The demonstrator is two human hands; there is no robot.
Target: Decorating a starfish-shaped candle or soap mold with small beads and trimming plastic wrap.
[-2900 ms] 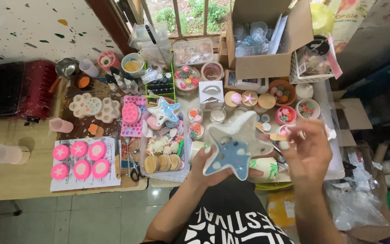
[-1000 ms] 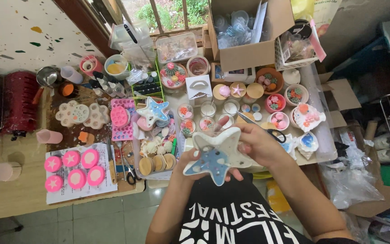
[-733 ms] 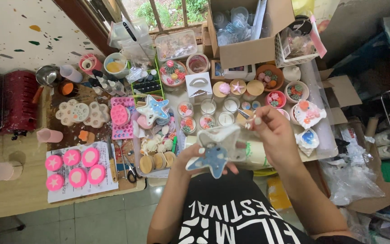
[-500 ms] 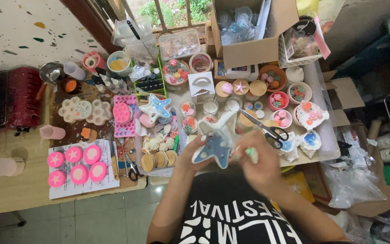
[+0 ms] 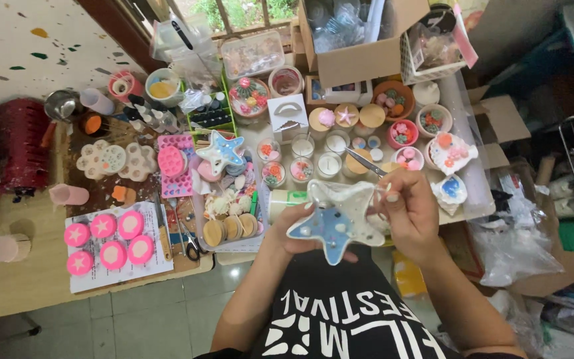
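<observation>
A star-shaped dish (image 5: pixel 337 223), blue at its near half and white at its far half with small bits set in it, is held in front of my body at the table's near edge. My left hand (image 5: pixel 291 231) grips it from below at its left arm. My right hand (image 5: pixel 412 214) is at the star's right arm, closed on a pair of metal scissors (image 5: pixel 365 161) whose blades point up and left over the table.
The table (image 5: pixel 14 286) is crowded: pink round moulds (image 5: pixel 104 239) on paper, another star dish (image 5: pixel 220 151), small filled jars (image 5: pixel 313 156), decorated bowls (image 5: pixel 403 133), a cardboard box (image 5: pixel 367 56). Plastic bags (image 5: pixel 513 246) lie at the right.
My right hand came back from the bowls to the star's right side with the scissors. The star stayed in my left hand and dropped slightly toward me.
</observation>
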